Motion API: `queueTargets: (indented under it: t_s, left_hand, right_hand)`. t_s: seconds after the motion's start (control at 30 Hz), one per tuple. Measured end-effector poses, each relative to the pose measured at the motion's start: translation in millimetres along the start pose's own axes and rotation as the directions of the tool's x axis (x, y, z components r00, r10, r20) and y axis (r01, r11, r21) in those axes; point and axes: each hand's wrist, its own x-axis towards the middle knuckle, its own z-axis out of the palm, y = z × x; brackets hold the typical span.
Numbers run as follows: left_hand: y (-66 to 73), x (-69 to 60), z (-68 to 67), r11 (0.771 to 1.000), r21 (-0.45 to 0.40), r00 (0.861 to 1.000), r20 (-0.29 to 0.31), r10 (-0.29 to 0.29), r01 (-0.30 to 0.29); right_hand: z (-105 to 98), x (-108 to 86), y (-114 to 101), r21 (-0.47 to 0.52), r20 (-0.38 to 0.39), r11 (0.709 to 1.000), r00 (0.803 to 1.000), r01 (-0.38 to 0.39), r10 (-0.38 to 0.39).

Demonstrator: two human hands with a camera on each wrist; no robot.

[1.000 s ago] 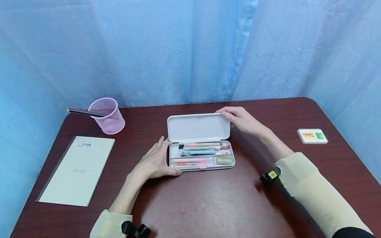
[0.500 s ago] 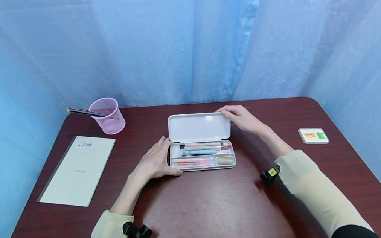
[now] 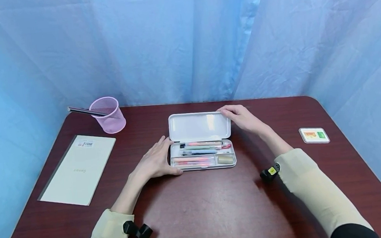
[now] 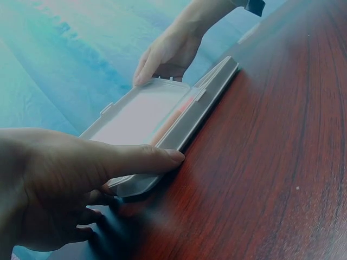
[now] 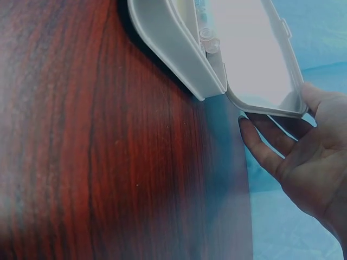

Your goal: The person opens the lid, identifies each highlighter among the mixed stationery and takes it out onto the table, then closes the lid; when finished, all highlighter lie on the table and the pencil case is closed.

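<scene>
A white pencil case lies open in the middle of the table, its lid raised at the back. Several pens fill the rear compartment; pink-toned sticks and a tan block lie in front. My left hand holds the case's left end, thumb at the front corner and fingers round the back. With thumb and fingers, my right hand pinches the lid's upper right corner. In the right wrist view, that thumb is on the lid's edge, with the other fingers behind it.
On the left lies a cream notebook. Behind it a pink mesh pen cup has dark sticks leaning out. A small flat white case with orange and green patches sits at the right. Blue curtains hang behind the table.
A bright reflection has appeared inside the lid and grown, so its tilt seems to have shifted slightly. Both hands keep nearly the same places.
</scene>
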Motion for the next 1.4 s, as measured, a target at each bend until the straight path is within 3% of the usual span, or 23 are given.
queueTargets:
  t_s: [0.37, 0.53, 0.63, 0.73, 0.8, 0.87, 0.93, 1.03, 1.17, 1.27, 1.4]
  left_hand:
    - [-0.1, 0.3, -0.6, 1.000, 0.013, 1.000, 0.005, -0.012, 0.012]
    - [-0.1, 1.6, 0.4, 1.000, 0.015, 1.000, 0.008, -0.011, 0.011]
    - [-0.5, 2.3, 1.7, 1.000, 0.012, 1.000, 0.013, -0.020, 0.020]
    - [-0.7, 2.8, 2.2, 1.000, 0.012, 1.000, 0.011, -0.019, 0.019]
    - [-0.6, 2.8, 1.8, 1.000, 0.010, 1.000, 0.009, -0.018, 0.018]
    - [-0.7, 2.4, 1.0, 1.000, 0.011, 1.000, 0.009, -0.020, 0.020]
    - [-0.7, 2.1, 0.2, 1.000, 0.010, 1.000, 0.010, -0.026, 0.026]
    - [-0.9, 1.4, -0.5, 0.999, 0.009, 0.999, 0.014, -0.041, 0.041]
    - [-1.1, 1.4, -0.7, 0.999, 0.005, 0.999, 0.016, -0.051, 0.051]
    - [-1.0, 1.8, -0.5, 0.999, 0.001, 0.999, 0.016, -0.049, 0.049]
    - [-1.0, 2.4, -0.3, 0.999, -0.005, 0.999, 0.019, -0.050, 0.050]
  right_hand:
    - [3.3, -11.2, -1.4, -0.010, -0.101, 0.999, 0.994, 0.044, -0.045]
    - [4.2, -26.6, -12.2, -0.042, -0.212, 0.997, 0.975, 0.057, -0.064]
    - [6.5, -38.8, -21.7, -0.020, -0.345, 0.993, 0.931, 0.118, -0.118]
    - [11.2, -49.6, -33.0, -0.004, -0.474, 0.975, 0.859, 0.220, -0.196]
    - [15.5, -53.9, -39.6, -0.014, -0.517, 0.959, 0.818, 0.284, -0.250]
    - [21.0, -56.5, -44.9, -0.034, -0.513, 0.945, 0.805, 0.327, -0.297]
    - [27.4, -58.5, -48.5, -0.052, -0.467, 0.936, 0.820, 0.348, -0.331]
    - [37.1, -60.9, -53.2, -0.068, -0.354, 0.939, 0.872, 0.337, -0.338]
    - [48.2, -60.8, -54.1, -0.091, -0.215, 0.956, 0.931, 0.280, -0.294]
    - [54.4, -58.9, -50.7, -0.142, -0.134, 0.953, 0.949, 0.267, -0.286]
    - [59.9, -57.2, -47.6, -0.214, -0.043, 0.935, 0.953, 0.283, -0.299]
